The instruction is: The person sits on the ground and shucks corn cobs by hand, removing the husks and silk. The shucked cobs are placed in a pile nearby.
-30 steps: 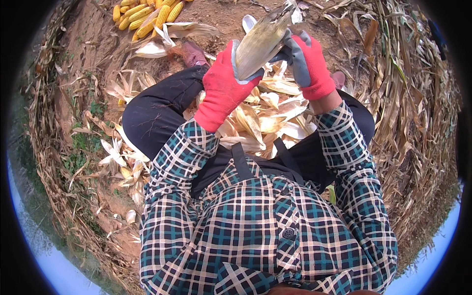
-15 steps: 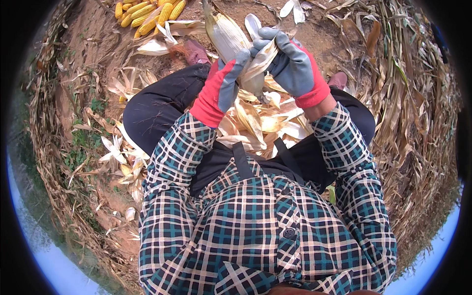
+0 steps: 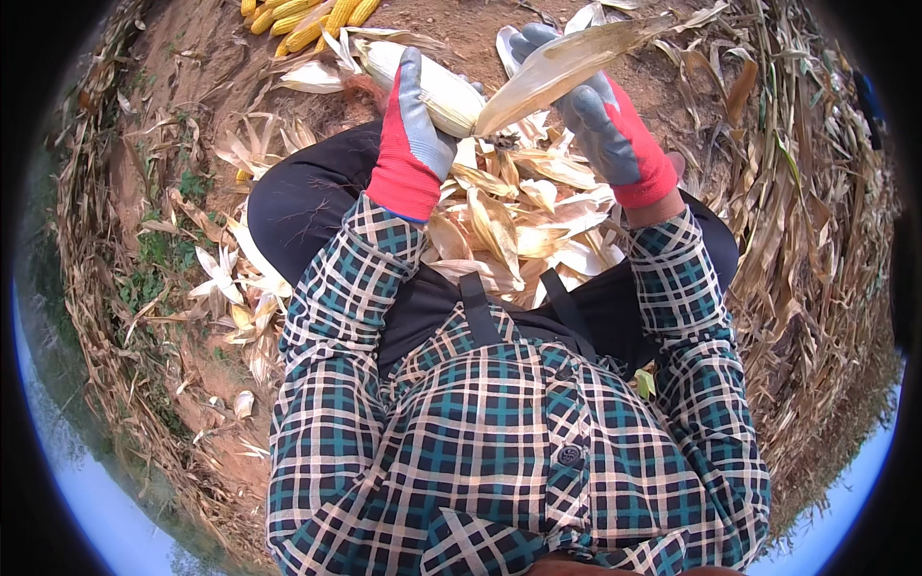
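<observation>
My left hand (image 3: 415,134), in a grey and red work glove, is closed around an ear of corn (image 3: 449,94) in pale husk. The thumb lies along the ear, whose tip points up and to the left. To its right, my gloved right hand (image 3: 619,139) grips a long dry husk leaf (image 3: 567,75) between thumb and fingers. This leaf spreads away from the ear and still meets it at the stem end. Part of the right fingers is hidden behind the leaf.
Bare yellow corn cobs (image 3: 309,23) lie piled on the soil at the upper left. Loose husks (image 3: 495,230) heap between my bent legs. More husks (image 3: 221,274) are scattered at the left, and dry stalks (image 3: 802,202) cover the right side.
My hands have moved apart. The ear has tilted to the left in my left hand, while my right hand has drawn a husk leaf outward to the right.
</observation>
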